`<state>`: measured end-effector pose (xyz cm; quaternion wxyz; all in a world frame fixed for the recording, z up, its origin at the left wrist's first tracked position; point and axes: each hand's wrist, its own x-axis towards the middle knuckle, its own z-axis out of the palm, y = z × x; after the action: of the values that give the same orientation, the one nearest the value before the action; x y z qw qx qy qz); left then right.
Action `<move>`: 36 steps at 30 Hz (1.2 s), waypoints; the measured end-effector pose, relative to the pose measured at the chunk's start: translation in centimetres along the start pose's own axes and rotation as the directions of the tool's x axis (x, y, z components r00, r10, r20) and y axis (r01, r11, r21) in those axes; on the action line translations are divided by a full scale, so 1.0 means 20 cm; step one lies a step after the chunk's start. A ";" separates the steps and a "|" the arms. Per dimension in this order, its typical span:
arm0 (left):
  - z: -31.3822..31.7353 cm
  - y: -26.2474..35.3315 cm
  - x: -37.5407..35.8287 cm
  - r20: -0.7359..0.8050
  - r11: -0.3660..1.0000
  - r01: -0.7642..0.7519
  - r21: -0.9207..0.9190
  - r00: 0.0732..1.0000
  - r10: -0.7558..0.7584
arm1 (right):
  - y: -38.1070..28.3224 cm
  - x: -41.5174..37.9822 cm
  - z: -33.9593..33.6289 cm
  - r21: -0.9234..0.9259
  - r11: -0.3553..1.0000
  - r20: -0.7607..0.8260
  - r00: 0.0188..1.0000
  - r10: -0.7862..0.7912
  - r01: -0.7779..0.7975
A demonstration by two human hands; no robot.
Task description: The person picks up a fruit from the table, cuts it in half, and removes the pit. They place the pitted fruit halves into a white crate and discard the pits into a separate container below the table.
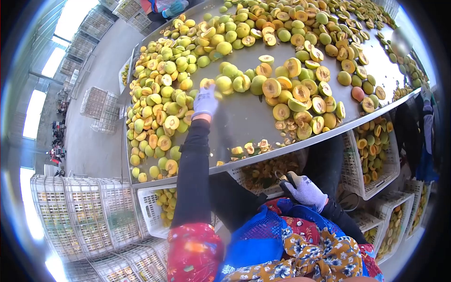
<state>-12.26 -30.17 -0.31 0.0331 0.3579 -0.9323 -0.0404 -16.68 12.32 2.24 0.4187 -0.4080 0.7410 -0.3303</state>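
My left hand (205, 100), in a pale glove, stretches over the metal table (235, 122). Its fingers are closed around a small yellow-green, peach-like fruit (206, 83) at the edge of the left heap. Whole peach-like fruit (225, 84) lie just to the right of those fingers. Near my lap, below the table's front edge, my right hand (307, 191), also gloved, is wrapped round a small dark-handled tool (290, 180) with a metal tip. Its exact kind cannot be made out. Cut halves (300, 93) with brown pits or hollows are piled ahead of my right hand.
Loose pits and scraps (251, 148) lie along the table's front lip. Below stand white crates (150, 209) of fruit, with another crate (371, 183) at right. Stacked crates (84, 202) rise at left. Another person's gloved hand (176, 8) shows at the far side; a sleeve (427, 122) appears at right.
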 end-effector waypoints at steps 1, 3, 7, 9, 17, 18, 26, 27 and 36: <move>0.01 0.02 -0.01 0.019 0.997 0.032 -0.069 0.999 -0.031 | 0.01 0.00 0.00 0.021 1.000 -0.023 1.000 0.002 -0.001; 0.02 0.04 -0.10 0.072 0.974 0.106 -0.199 0.993 -0.094 | 0.01 -0.01 0.01 0.045 0.999 -0.051 0.998 -0.028 0.031; -0.16 0.23 -0.58 0.413 0.032 0.412 -0.910 0.910 0.019 | -0.06 0.07 0.00 0.020 0.982 -0.087 0.979 -0.186 0.188; -0.18 0.32 -0.80 0.417 -0.164 0.427 -0.889 0.904 0.093 | -0.12 0.09 0.02 0.005 0.963 -0.103 0.958 -0.267 0.269; -0.13 0.63 -1.20 0.538 -0.636 0.499 -0.589 0.829 0.153 | -0.24 0.05 0.07 -0.075 0.966 -0.116 0.960 -0.254 0.246; -0.13 0.66 -1.23 0.441 -0.525 0.425 -0.738 0.892 0.102 | -0.23 0.04 0.08 -0.083 0.967 -0.125 0.961 -0.248 0.239; -0.19 0.79 -1.37 0.248 -0.273 0.237 -0.932 0.969 -0.009 | -0.19 -0.02 0.16 -0.105 0.975 -0.130 0.969 -0.209 0.197; -0.18 0.79 -1.38 0.282 -0.345 0.257 -0.903 0.959 -0.023 | -0.20 -0.02 0.17 -0.101 0.977 -0.136 0.970 -0.201 0.189; -0.09 0.92 -1.43 0.134 -0.393 0.065 -0.917 0.980 -0.149 | -0.17 -0.05 0.15 0.607 0.786 0.060 0.979 -0.195 0.119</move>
<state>-2.98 2.52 2.32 0.3345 0.2615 -0.4439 -0.7891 -12.51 11.24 4.11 0.5407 -0.3336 0.5352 -0.5567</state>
